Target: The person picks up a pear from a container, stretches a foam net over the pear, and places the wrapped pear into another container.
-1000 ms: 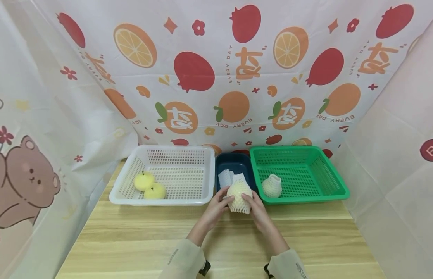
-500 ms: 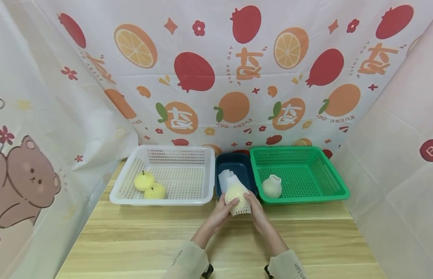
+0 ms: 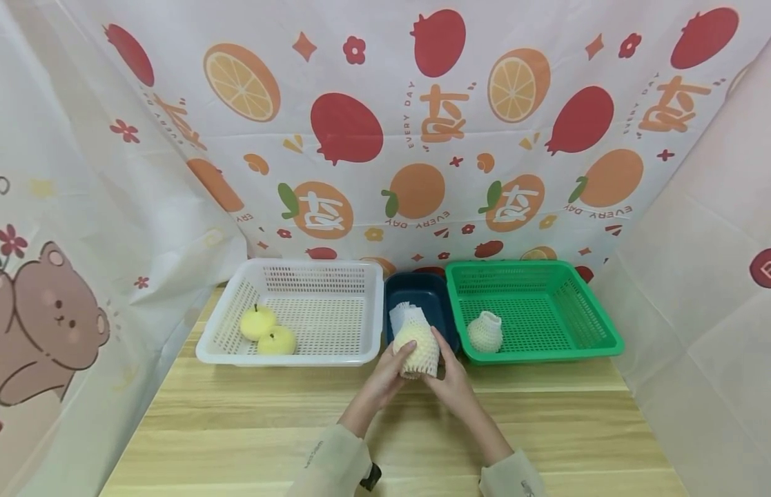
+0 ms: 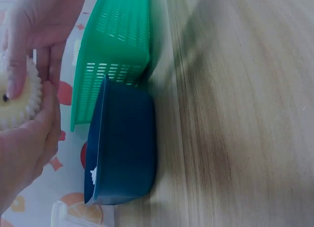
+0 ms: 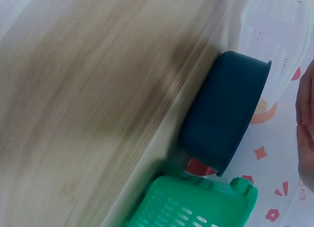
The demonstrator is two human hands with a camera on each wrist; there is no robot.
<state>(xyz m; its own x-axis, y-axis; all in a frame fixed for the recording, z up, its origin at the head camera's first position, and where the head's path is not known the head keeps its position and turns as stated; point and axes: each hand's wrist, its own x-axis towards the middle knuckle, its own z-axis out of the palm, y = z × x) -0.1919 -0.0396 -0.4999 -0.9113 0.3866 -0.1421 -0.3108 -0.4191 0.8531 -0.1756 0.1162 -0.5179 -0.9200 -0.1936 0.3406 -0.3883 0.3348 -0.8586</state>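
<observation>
A pale yellow pear in a white foam net [image 3: 416, 348] is held up over the front of the dark blue bin. My left hand [image 3: 387, 376] grips its left side, thumb across the front. At its right and lower end, my right hand [image 3: 455, 388] holds it between thumb and fingers. In the left wrist view the pear's bare end [image 4: 10, 106] shows inside the net's fringed opening, and the right thumb [image 4: 17, 77] presses on it. The right wrist view catches only part of a hand [image 5: 305, 124]. Inside the blue bin [image 3: 436, 297] lies loose white foam netting [image 3: 397, 315].
On the left, a white basket [image 3: 335, 359] holds two yellow pears [image 3: 257, 322]. The green basket [image 3: 547, 354] on the right contains one netted fruit [image 3: 485, 333]. All stand along the back of the wooden table [image 3: 267, 428], before a printed curtain.
The netted pear has shifted slightly left and turned more upright. My right hand has slid from its side down toward the net's lower edge; my left hand keeps its grip.
</observation>
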